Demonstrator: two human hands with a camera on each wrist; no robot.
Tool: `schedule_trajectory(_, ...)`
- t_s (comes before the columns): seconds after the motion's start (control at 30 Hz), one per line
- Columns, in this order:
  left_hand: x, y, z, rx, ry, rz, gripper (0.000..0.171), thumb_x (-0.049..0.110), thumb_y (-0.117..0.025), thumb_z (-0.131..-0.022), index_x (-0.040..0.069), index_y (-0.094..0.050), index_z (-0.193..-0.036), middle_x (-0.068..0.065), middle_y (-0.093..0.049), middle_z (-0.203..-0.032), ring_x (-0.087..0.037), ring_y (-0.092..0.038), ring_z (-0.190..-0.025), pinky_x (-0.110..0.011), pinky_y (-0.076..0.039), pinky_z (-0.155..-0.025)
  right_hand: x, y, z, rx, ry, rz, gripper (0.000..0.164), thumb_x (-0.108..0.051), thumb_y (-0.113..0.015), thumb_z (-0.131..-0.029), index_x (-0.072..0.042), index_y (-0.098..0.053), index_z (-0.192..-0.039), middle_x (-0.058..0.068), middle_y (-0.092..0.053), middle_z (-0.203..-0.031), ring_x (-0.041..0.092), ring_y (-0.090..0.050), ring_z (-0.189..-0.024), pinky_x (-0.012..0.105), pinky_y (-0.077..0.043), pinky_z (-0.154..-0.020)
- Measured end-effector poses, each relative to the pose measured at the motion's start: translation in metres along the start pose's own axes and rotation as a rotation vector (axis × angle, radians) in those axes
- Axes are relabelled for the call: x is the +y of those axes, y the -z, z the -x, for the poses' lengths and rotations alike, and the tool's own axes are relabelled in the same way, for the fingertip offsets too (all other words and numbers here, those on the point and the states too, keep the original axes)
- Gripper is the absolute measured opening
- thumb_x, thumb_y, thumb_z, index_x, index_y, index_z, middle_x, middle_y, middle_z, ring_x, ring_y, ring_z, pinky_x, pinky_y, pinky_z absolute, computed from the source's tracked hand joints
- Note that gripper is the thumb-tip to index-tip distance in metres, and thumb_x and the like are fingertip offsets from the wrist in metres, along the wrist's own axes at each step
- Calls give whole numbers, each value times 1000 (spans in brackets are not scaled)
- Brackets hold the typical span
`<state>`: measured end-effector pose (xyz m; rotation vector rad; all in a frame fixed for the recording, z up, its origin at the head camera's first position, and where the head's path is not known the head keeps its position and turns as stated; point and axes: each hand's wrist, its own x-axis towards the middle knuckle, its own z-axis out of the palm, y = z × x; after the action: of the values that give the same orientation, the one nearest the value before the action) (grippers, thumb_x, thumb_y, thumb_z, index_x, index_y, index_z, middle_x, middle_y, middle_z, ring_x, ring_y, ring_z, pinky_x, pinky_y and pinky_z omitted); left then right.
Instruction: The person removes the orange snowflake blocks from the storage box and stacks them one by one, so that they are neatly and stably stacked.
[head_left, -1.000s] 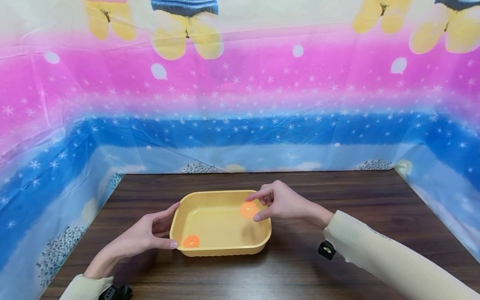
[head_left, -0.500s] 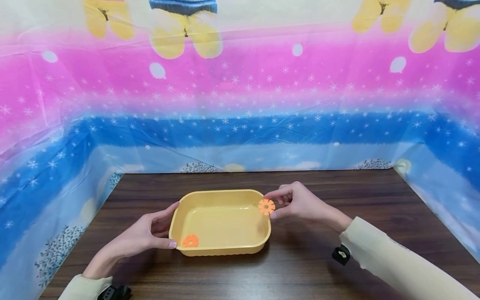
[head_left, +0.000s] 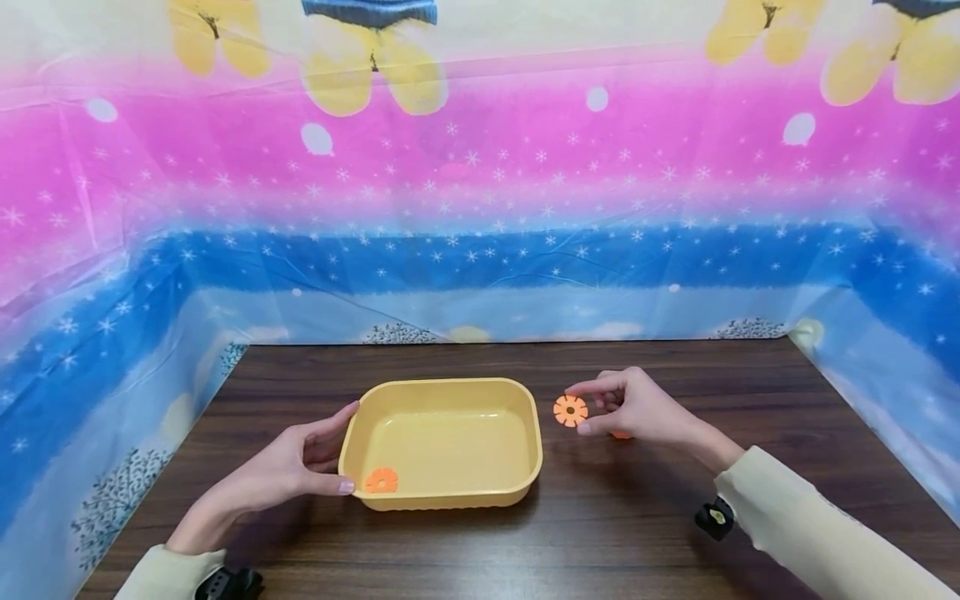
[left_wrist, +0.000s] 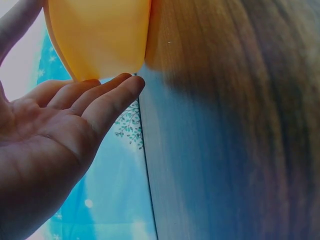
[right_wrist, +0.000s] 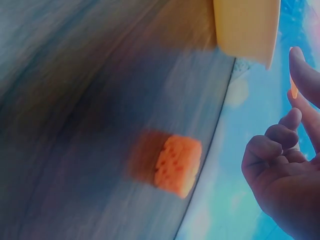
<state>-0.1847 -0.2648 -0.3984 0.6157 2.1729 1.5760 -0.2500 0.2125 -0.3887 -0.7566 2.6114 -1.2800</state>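
A shallow yellow plastic basin (head_left: pixel 442 503) stands on the table. My left hand (head_left: pixel 296 467) holds its left end, with the thumb at the front corner and the index finger at the back corner. In the left wrist view the other fingers (left_wrist: pixel 114 98) meet the end wall. One orange notched disc (head_left: pixel 382 480) lies in the basin's front left corner. To the right of the basin, my right hand (head_left: pixel 637 417) pinches another orange notched disc (head_left: pixel 571 411) upright between thumb and index finger. An orange pile (right_wrist: pixel 179 164) with rows of small dark notches stands on the table, mostly hidden by this hand in the head view.
The dark wood-grain table (head_left: pixel 480 558) ends at the back and sides against a printed cloth (head_left: pixel 480 258) in pink and blue. Black straps with devices (head_left: pixel 715 518) sit at both wrists, below cream sleeves (head_left: pixel 825 525).
My right hand has moved right with its pinched disc, from over the basin's right end to beyond its rim. The orange pile has come partly into view. My left hand and the basin have stayed put.
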Motion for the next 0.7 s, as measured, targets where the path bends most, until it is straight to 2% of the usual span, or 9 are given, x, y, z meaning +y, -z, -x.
schedule_trajectory(0.13, 0, 0, -1, -9, -2, 18, 92, 4, -72, -79, 16, -14, -150, -13, -18, -151, -34, -29, -130, -35, -44, -92, 2, 5, 8, 25, -20, 4, 45, -30, -82, -69, -27, -68, -111, 12, -51, -76, 17, -39, -57, 22, -32, -45)
schedule_trajectory(0.27, 0, 0, -2, -5, -1, 9, 92, 4, -72, -79, 15, -14, -150, -14, -18, -150, -35, -30, -130, -37, -43, -93, -5, 11, 18, 44, -28, -19, 43, -19, -81, -72, -19, -68, -113, 18, -50, -76, 20, -39, -58, 22, -32, -46)
schedule_trajectory(0.37, 0, 0, -1, 1, 3, -1, 92, 5, -73, -79, 15, -14, -150, -14, -19, -150, -34, -30, -130, -36, -43, -93, -7, 15, 25, 56, -45, -23, 44, -18, -81, -72, -13, -68, -113, 23, -50, -76, 22, -41, -59, 23, -33, -46)
schedule_trajectory(0.57, 1, -1, -1, 5, 6, -6, 93, 5, -73, -79, 14, -14, -150, -15, -21, -150, -34, -30, -130, -36, -43, -94, 24, 18, 26, 75, -52, -25, 47, -28, -83, -68, -18, -69, -112, 14, -50, -74, 19, -43, -62, 23, -36, -47)
schedule_trajectory(0.7, 2, -1, 0, 8, 8, -10, 93, 6, -73, -79, 15, -14, -150, -14, -20, -150, -33, -31, -130, -32, -44, -92, 31, 21, 27, 75, -66, -62, 48, -22, -82, -69, -14, -68, -114, 23, -50, -79, 20, -41, -63, 23, -35, -47)
